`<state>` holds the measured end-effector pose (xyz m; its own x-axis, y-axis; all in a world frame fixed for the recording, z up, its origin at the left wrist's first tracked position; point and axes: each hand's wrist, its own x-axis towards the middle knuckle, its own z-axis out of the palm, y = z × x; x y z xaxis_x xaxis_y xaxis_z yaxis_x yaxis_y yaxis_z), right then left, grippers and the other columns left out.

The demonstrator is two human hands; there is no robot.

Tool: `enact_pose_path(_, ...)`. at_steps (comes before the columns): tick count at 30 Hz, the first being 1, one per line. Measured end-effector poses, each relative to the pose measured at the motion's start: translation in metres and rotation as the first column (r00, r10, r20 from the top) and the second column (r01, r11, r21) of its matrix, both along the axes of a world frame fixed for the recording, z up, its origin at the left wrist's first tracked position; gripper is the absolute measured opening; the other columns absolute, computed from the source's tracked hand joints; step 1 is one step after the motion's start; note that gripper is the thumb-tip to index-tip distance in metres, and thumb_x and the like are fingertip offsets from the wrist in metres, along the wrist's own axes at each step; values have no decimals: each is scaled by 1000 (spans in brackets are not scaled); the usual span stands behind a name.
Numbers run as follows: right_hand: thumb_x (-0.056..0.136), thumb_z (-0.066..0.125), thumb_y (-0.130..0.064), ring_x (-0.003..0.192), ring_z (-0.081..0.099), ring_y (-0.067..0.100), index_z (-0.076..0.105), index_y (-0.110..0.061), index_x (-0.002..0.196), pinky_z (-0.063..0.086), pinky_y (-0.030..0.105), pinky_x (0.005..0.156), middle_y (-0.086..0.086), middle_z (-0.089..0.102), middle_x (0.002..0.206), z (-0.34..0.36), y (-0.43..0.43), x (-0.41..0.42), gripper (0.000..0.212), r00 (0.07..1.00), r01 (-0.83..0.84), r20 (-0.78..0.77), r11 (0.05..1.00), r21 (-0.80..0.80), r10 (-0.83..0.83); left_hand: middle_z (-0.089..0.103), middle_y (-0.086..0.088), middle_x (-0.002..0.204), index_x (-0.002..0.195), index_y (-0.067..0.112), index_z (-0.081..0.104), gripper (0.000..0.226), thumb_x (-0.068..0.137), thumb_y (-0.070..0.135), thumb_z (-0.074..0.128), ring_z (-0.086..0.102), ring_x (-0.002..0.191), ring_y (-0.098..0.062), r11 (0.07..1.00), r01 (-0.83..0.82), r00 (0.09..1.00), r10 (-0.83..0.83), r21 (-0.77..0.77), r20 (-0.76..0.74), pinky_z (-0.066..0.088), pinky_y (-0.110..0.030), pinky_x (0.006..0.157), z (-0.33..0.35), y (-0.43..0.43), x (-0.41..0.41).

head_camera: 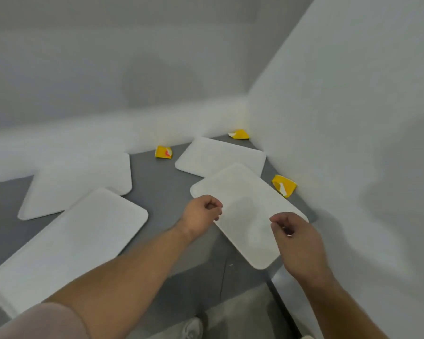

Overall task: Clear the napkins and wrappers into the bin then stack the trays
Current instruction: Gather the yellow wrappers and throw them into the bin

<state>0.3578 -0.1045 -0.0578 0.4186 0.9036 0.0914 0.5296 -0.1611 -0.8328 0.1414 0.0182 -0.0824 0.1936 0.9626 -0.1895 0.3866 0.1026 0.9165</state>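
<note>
Four white trays lie on a grey table (157, 192). The near right tray (242, 192) overlaps the far right tray (218, 155), and its near corner juts past the table's front edge. My left hand (202, 212) has its fingers curled on that tray's left edge. Over the same tray's right corner is my right hand (298, 241), fingers curled; its grip is hidden. Two more trays sit at the left, one far (83, 182) and one near (71, 241). Three crumpled yellow wrappers lie at the back (163, 152), in the far corner (239, 134) and by the right wall (284, 185).
White walls close the table at the back and on the right (353, 143). The floor and a shoe (194, 326) show below the table's front edge. No bin is in view.
</note>
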Motion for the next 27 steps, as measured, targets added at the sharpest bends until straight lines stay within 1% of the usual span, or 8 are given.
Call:
enact_pose_path(3,97,64,-23,87,64,4,72,-32,100,48,25,82,-14,72,98,-4,43,-28,12,996,-48,75,997,-53,52,68,-7,77,89,14,72,10,89,5,66,60,71,-17,994,-113,991,113,12,-66,48,-28,69,-19,34,-49)
enact_pose_path(6,98,63,-23,86,62,4,72,-30,102,44,19,78,-11,71,99,-11,88,-58,12,985,-82,144,991,-104,97,69,3,74,81,21,69,15,87,8,65,60,69,-13,976,-213,968,217,42,-127,48,-24,65,-36,76,-91)
enact_pose_path(10,97,64,-21,83,61,8,72,-26,103,45,20,80,-8,70,98,-20,149,-95,10,975,-117,172,983,-141,141,68,6,78,89,18,71,7,87,12,68,60,72,-12,963,-249,943,266,108,-200,43,-23,68,-53,144,-135)
enact_pose_path(13,96,65,-22,80,60,4,69,-28,99,44,14,76,-14,66,92,-26,189,-117,9,976,-128,157,978,-164,154,70,4,88,98,16,72,12,87,14,67,64,80,-15,963,-229,924,260,141,-280,43,-21,71,-60,195,-161)
enact_pose_path(16,94,66,-25,80,60,6,70,-30,99,46,20,78,-15,68,92,-34,219,-135,8,969,-123,189,976,-182,158,71,3,97,105,17,70,22,85,14,63,66,88,-20,966,-209,901,251,152,-353,45,-24,76,-64,241,-179)
enact_pose_path(19,92,67,-28,82,59,7,70,-31,101,45,23,79,-13,67,96,-43,241,-145,10,961,-127,216,970,-208,172,66,-1,120,116,20,67,33,84,15,64,63,104,-23,964,-97,850,209,246,-484,51,-31,88,-71,277,-190)
enact_pose_path(22,91,68,-28,87,58,6,68,-32,103,39,22,80,-14,65,103,-53,254,-149,12,962,-137,201,960,-243,188,54,-2,135,126,21,61,47,80,14,66,51,122,-26,940,157,726,99,304,-681,47,-38,97,-78,308,-195)
enact_pose_path(27,92,68,-33,93,58,3,67,-36,106,39,18,84,-18,63,109,-71,259,-147,14,952,-160,203,937,-309,230,33,-2,157,147,24,39,78,75,7,65,30,141,-30,872,442,511,-53,210,-858,47,-49,104,-75,362,-191)
